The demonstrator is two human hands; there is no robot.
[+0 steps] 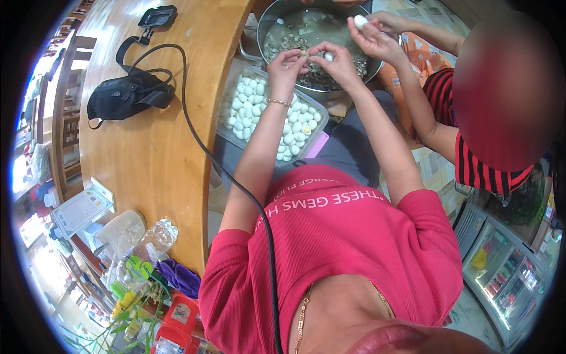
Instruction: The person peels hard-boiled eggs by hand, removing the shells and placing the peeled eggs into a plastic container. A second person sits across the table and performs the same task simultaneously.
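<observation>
Over the near edge of a big metal pot (376,73), my left hand (287,68) and my right hand (334,62) meet fingertip to fingertip on a small speckled egg or piece of shell (304,53). A peeled white egg (328,56) shows within my right hand. Cloudy water and many bits of speckled shell (325,79) fill the pot. Below my left wrist, a clear plastic tub (319,110) holds a great many small peeled white eggs (247,99); my left forearm hides part of it.
A co-worker's hands (376,37) hold a white egg (360,21) above the pot's right side; more fingers show at its far rim. At left, a wooden table (185,155) bears a black pouch (130,95). A black cable (192,119) runs across the table and my shirt.
</observation>
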